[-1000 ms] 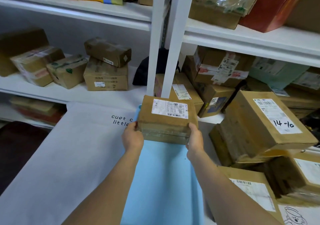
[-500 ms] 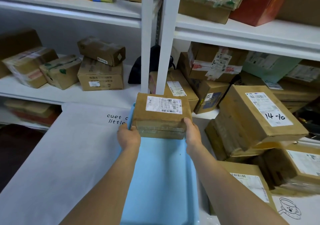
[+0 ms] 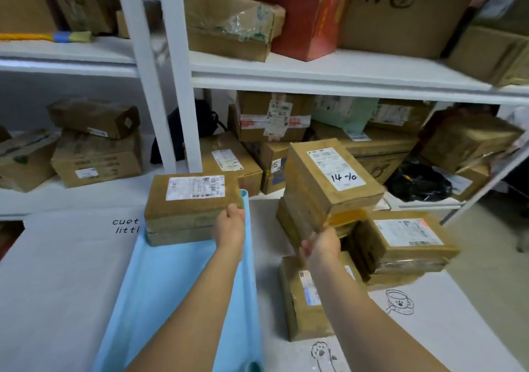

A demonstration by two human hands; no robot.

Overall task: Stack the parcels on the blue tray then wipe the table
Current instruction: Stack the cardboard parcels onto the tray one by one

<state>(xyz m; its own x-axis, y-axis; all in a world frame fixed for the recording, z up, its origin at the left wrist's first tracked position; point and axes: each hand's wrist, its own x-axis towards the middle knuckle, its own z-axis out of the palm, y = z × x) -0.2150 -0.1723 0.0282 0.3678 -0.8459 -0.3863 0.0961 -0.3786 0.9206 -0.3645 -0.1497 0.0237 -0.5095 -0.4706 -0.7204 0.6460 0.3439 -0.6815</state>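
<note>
While one parcel (image 3: pixel 192 205) sits at the far end of the blue tray (image 3: pixel 160 291), centre frame, the left hand (image 3: pixel 230 227) touches its right corner, fingers curled. Right of centre, the right hand (image 3: pixel 323 245) grips the marked box (image 3: pixel 329 182).

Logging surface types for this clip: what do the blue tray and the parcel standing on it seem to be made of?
Blue tray: probably moulded plastic, smooth and matte, with a rounded raised rim. Parcel: brown corrugated cardboard, dull, creased and scuffed at the edges, with a white printed paper label on top and what looks like clear tape around it.
</note>
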